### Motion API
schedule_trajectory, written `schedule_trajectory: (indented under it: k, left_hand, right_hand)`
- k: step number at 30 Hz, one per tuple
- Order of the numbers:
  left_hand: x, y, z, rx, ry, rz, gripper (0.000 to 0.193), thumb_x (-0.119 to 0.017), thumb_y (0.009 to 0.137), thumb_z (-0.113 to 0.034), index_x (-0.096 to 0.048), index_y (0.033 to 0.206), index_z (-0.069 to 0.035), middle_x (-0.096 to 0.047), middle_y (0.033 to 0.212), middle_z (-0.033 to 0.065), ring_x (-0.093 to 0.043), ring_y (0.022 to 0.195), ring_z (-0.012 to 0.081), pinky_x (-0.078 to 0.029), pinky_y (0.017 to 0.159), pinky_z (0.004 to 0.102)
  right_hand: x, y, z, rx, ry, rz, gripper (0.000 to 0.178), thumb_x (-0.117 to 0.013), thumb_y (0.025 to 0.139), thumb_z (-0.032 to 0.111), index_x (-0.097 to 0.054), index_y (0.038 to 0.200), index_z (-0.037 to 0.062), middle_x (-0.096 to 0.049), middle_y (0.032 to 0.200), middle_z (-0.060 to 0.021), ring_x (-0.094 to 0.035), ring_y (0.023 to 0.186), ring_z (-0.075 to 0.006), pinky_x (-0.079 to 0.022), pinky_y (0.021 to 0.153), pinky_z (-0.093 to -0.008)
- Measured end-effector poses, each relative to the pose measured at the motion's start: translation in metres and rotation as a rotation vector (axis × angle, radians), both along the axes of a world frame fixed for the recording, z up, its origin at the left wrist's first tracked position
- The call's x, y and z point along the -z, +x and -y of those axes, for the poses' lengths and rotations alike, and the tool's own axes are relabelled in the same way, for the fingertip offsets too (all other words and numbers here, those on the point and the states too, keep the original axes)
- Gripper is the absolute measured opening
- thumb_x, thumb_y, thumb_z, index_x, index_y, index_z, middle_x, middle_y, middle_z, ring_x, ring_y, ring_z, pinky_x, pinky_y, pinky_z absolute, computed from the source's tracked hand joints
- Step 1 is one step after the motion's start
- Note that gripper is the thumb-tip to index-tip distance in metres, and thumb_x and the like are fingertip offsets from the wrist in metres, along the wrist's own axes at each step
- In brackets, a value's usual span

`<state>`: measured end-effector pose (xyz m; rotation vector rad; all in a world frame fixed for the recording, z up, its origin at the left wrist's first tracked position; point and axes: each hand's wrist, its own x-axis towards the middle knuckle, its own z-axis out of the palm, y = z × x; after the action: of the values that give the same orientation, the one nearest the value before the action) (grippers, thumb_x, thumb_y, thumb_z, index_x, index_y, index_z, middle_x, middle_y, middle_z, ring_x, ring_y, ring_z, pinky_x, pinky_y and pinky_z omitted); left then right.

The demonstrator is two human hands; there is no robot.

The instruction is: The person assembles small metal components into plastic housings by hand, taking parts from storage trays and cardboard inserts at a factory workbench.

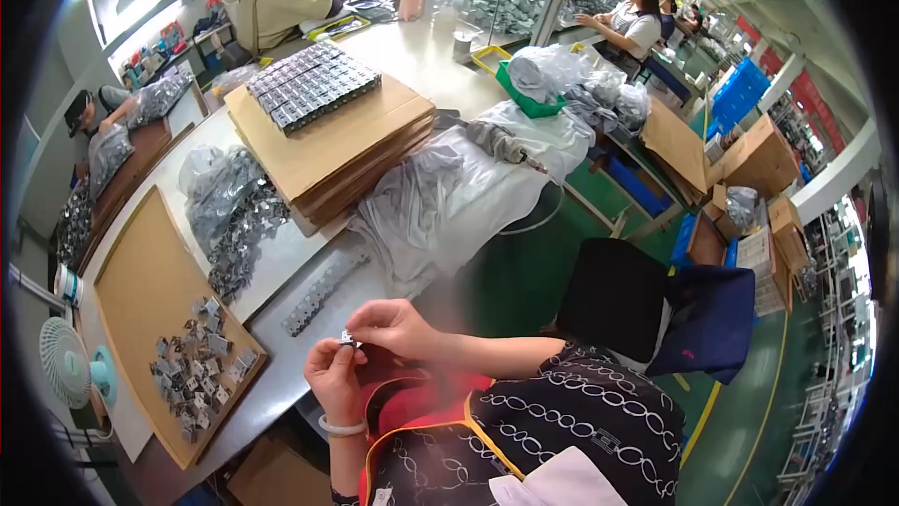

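Observation:
My left hand point(333, 377), with a pale bangle at its wrist, pinches a small silvery metal bracket point(349, 339) near the table's front edge. The fingertips of my right hand point(401, 328) close on the same piece from the other side. Fingers cover much of it, so its full shape is hidden. Just beyond my hands, a row of similar metal parts point(323, 295) lies lined up on the table point(281, 356). To the left, a shallow cardboard tray point(154, 253) holds a loose heap of metal brackets point(198, 370) at its near end.
A cardboard stack point(356, 155) carries rows of metal parts point(314, 85). Beside it are a plastic bag point(220, 183) and loose dark metal pieces point(239, 249). Grey cloth point(412, 202) drapes the table edge. A fan point(66, 364) stands far left; a black chair point(609, 300) is at right. Other people work farther back.

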<state>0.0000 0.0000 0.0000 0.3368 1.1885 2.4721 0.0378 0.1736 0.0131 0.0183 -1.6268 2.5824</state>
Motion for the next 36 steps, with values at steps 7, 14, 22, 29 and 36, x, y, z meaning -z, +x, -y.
schedule_trajectory:
  k: [7,14,22,29,36]
  left_hand:
    - [-0.009,0.014,0.002,-0.183,-0.267,0.011,0.009,-0.069,0.095,0.005,-0.069,0.103,0.001,-0.073,0.092,0.0089,-0.072,0.08,0.016,-0.059,0.074,0.0267]
    - [0.001,0.022,0.026,-0.282,-0.737,-0.28,0.013,-0.07,0.088,0.008,-0.073,0.099,0.002,-0.074,0.092,0.0115,-0.07,0.085,0.0204,-0.056,0.08,0.0323]
    - [-0.039,0.012,0.052,-0.273,-0.872,-0.561,0.019,-0.069,0.091,-0.004,-0.073,0.11,-0.001,-0.072,0.101,0.0171,-0.071,0.089,0.0304,-0.056,0.079,0.0368]
    - [-0.026,-0.082,0.14,-0.652,-1.543,-0.854,0.021,-0.074,0.085,-0.011,-0.075,0.106,-0.006,-0.073,0.103,0.0124,-0.066,0.1,0.033,-0.053,0.09,0.0435]
    - [-0.015,-0.152,0.16,-0.053,-1.732,-0.732,0.027,-0.082,0.076,-0.019,-0.077,0.099,-0.004,-0.075,0.104,0.0146,-0.065,0.106,0.0368,-0.052,0.098,0.0441]
  right_hand:
    - [-0.022,0.002,-0.004,0.063,0.534,-0.077,0.017,-0.08,0.087,0.011,-0.072,0.1,0.0023,-0.075,0.098,-0.008,-0.071,0.091,-0.0175,-0.058,0.08,-0.0335]
    - [-0.02,-0.004,0.008,0.102,0.973,-0.366,0.023,-0.079,0.08,0.008,-0.072,0.101,0.003,-0.07,0.093,-0.0154,-0.067,0.091,-0.0325,-0.057,0.078,-0.0405]
    - [-0.003,0.004,0.012,0.141,0.795,-0.088,0.024,-0.082,0.083,0.003,-0.065,0.1,0.0028,-0.076,0.091,-0.007,-0.069,0.076,-0.0091,-0.057,0.07,-0.025]
    - [0.011,-0.005,0.0,0.099,0.77,-0.019,0.031,-0.078,0.084,-0.004,-0.057,0.105,0.0037,-0.078,0.097,-0.0082,-0.062,0.078,-0.0051,-0.052,0.076,-0.0228]
    - [0.014,0.0,0.003,0.105,0.707,-0.021,0.03,-0.079,0.084,-0.002,-0.057,0.105,0.0032,-0.078,0.096,-0.0078,-0.061,0.076,-0.0048,-0.052,0.074,-0.0228]
